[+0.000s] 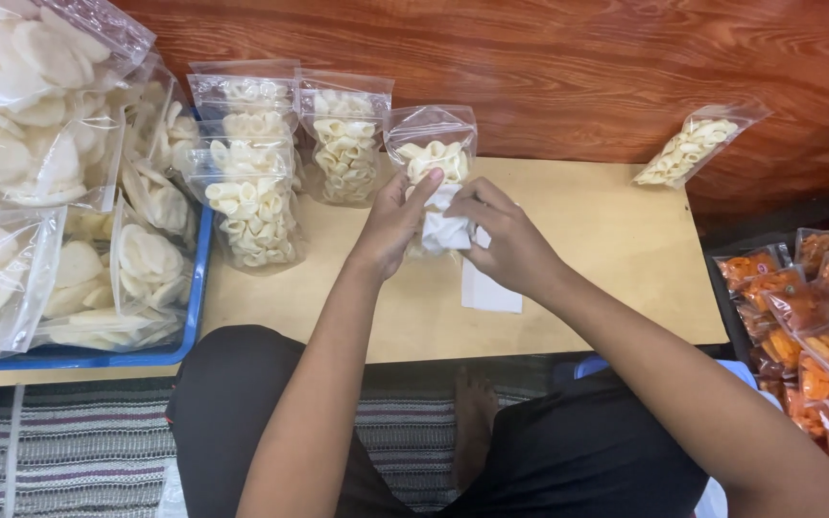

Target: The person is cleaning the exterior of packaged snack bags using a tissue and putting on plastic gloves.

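Both my hands meet over the low wooden table [616,240]. My left hand [390,225] and my right hand [506,235] together hold a clear zip bag of pale curled crackers [432,153], which stands upright, and a white cloth or paper [445,228] pressed against the bag's front. My left fingertips touch the bag's middle. A flat white sheet [489,291] lies on the table just under my right hand.
Three more filled bags [345,144] stand to the left along the wooden wall. One bag [688,149] leans at the far right. A blue tray [199,288] on the left holds several bags of round white crackers. Bags of orange snacks [813,331] lie at the right.
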